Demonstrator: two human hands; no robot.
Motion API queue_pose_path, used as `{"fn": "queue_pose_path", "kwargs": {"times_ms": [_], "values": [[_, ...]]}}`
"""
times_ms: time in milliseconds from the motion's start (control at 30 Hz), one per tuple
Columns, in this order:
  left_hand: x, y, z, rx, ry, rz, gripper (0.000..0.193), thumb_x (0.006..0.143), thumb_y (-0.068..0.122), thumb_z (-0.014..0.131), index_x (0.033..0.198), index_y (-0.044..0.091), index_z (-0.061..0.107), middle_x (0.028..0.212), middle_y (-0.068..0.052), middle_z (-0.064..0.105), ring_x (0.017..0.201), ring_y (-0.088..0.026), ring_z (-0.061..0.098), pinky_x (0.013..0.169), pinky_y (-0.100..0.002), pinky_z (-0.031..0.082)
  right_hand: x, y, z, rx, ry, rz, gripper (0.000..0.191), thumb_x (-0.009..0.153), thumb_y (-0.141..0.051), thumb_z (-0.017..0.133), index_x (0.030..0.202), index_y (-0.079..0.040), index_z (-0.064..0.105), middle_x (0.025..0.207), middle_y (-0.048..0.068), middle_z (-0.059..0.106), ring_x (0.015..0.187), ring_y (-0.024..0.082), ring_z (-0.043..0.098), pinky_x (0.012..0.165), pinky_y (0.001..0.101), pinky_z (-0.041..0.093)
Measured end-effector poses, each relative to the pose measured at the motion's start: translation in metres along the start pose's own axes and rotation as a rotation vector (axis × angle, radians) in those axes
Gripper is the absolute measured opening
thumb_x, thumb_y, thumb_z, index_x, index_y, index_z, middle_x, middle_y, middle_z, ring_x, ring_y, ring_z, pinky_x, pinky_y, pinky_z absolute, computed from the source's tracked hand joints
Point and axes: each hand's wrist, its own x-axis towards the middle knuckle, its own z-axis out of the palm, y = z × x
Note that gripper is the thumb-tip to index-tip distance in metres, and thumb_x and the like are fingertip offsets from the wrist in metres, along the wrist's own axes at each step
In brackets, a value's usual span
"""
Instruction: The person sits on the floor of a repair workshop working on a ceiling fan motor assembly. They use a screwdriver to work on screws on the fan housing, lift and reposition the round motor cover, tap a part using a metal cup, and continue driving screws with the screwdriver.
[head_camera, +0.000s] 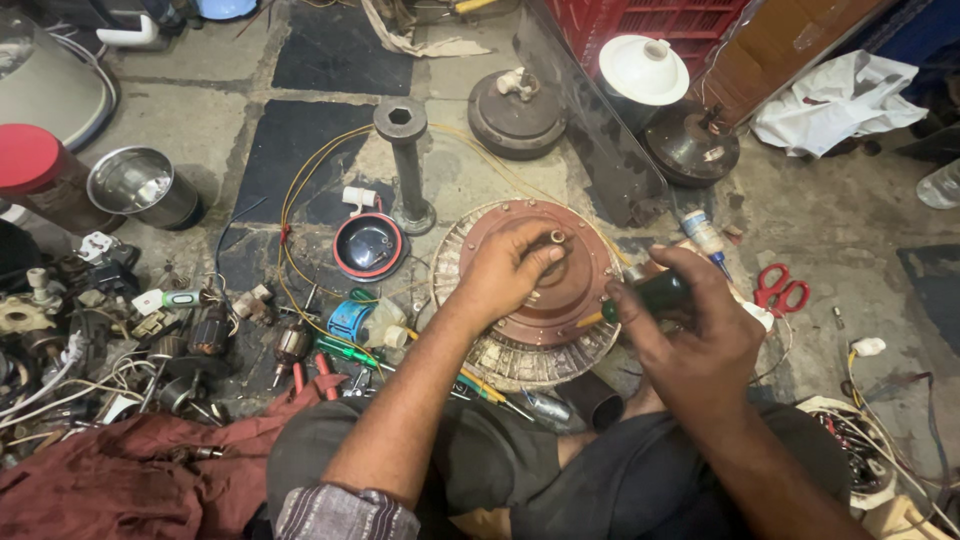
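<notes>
A small white tube (704, 232) with a label lay on the floor (830, 230) near the red scissors (781, 290); no signs or screens showed.

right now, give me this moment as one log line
left hand: on motor hub | right hand: grips screwdriver, tip at motor | scissors: on floor, right

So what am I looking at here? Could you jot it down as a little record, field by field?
setting: stone floor strewn with parts and tools
left hand: fingers on the centre of a round reddish motor
right hand: grips a dark green tool handle, its tip at the motor
nearby: red scissors, steel cup, upright metal pipe, maroon cloth
</notes>
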Motion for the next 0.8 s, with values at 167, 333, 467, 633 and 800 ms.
{"fn": "queue_pose_path", "kwargs": {"times_ms": [167, 333, 467, 633, 800], "values": [[0.001, 0.000, 0.000, 0.011, 0.010, 0.017, 0.024, 0.096, 0.011, 0.069, 0.118, 0.002, 0.069, 0.108, -0.012, 0.075, 0.101, -0.021, 0.072, 0.092, -0.033, 0.054, 0.010, -0.009, -0.006, 0.031, -0.168, -0.014, 0.047, 0.087, -0.002, 0.081, 0.130, -0.001, 0.061, 0.106, 0.008, 0.075, 0.096, 0.015, 0.076, 0.082, 0.0283, 0.062], [0.000, 0.003, 0.001, 0.091, 0.053, 0.107, 0.024, 0.095, 0.009, 0.069, 0.118, 0.003, 0.070, 0.112, -0.014, 0.075, 0.106, -0.027, 0.072, 0.095, -0.035, 0.053, 0.029, -0.011, -0.023, 0.202, -0.548, -0.066, 0.041, 0.088, 0.003, 0.071, 0.128, -0.006, 0.066, 0.120, 0.010, 0.073, 0.113, 0.020, 0.072, 0.094, 0.0327, 0.058], [-0.004, 0.005, 0.014, 0.123, 0.193, -0.003, 0.027, 0.092, 0.011, 0.071, 0.118, 0.004, 0.071, 0.109, -0.015, 0.075, 0.103, -0.029, 0.073, 0.091, -0.036, 0.056, 0.027, -0.011, -0.012, 0.121, -0.443, -0.054, 0.052, 0.084, -0.004, 0.078, 0.133, -0.008, 0.060, 0.115, 0.007, 0.073, 0.105, 0.016, 0.073, 0.088, 0.0292, 0.059], [-0.006, 0.001, 0.024, 0.171, 0.337, 0.041, 0.026, 0.089, 0.013, 0.074, 0.112, 0.003, 0.073, 0.104, -0.018, 0.076, 0.100, -0.032, 0.074, 0.087, -0.037, 0.058, 0.029, -0.007, -0.009, 0.042, -0.375, -0.044, 0.051, 0.084, -0.003, 0.078, 0.132, -0.010, 0.061, 0.112, 0.007, 0.075, 0.099, 0.015, 0.075, 0.083, 0.0292, 0.059], [-0.008, 0.007, 0.030, 0.230, 0.388, 0.020, 0.025, 0.092, 0.016, 0.073, 0.114, 0.004, 0.072, 0.105, -0.020, 0.074, 0.100, -0.037, 0.072, 0.089, -0.041, 0.056, 0.031, -0.005, -0.006, 0.034, -0.372, 0.003, 0.050, 0.084, -0.002, 0.077, 0.131, -0.008, 0.061, 0.108, 0.006, 0.076, 0.097, 0.014, 0.076, 0.082, 0.0291, 0.060]]}}
